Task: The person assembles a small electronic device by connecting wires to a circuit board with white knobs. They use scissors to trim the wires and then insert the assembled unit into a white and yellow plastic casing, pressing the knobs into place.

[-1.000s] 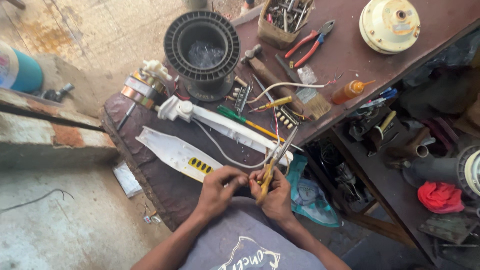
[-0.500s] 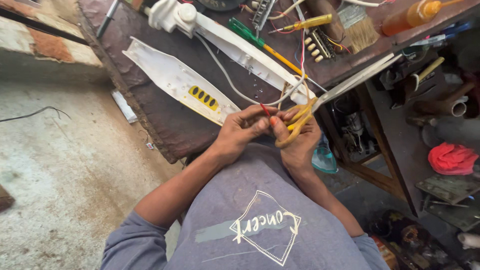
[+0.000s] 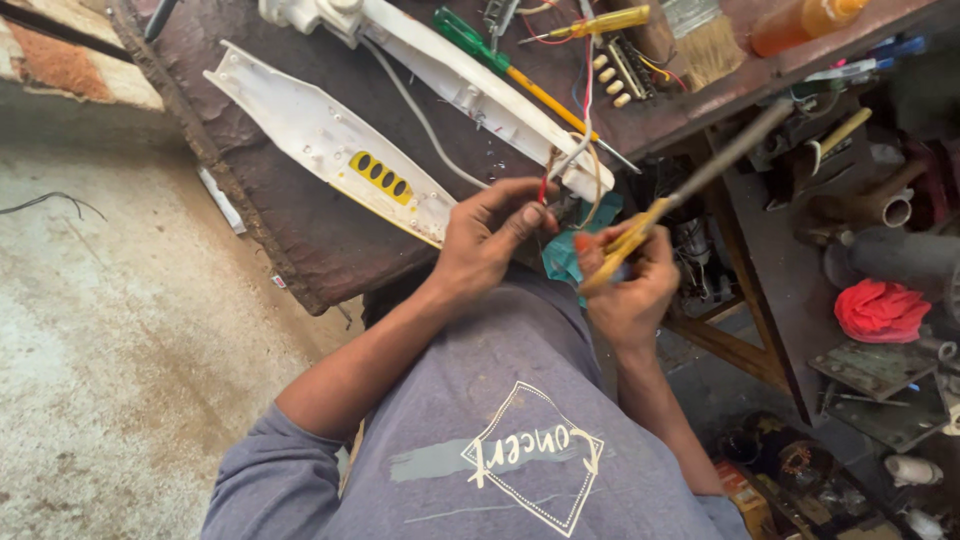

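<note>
At the near edge of the dark workbench [image 3: 300, 230], the person's left hand [image 3: 490, 235] pinches a thin bundle of red and white wires [image 3: 575, 150] between thumb and fingertips, the fingers curled narrow around the strands. Just to its right, the right hand [image 3: 630, 285] is closed around the yellow handles of a long-nosed tool [image 3: 690, 185], whose dark metal shaft slants up and right, out past the bench's corner. The two hands sit close together, almost touching, above the person's grey shirt.

The wires run up to the end of a long white plastic housing [image 3: 470, 90] lying aslant on the bench. A second white cover with a yellow panel [image 3: 330, 145] lies beside it to the left, its near tip close to the left hand. A green-handled screwdriver [image 3: 500, 60] rests across the housing. Left of the bench, bare concrete floor [image 3: 110, 330] leaves wide room; to the right, crowded shelves [image 3: 860, 250] hem the tool in.
</note>
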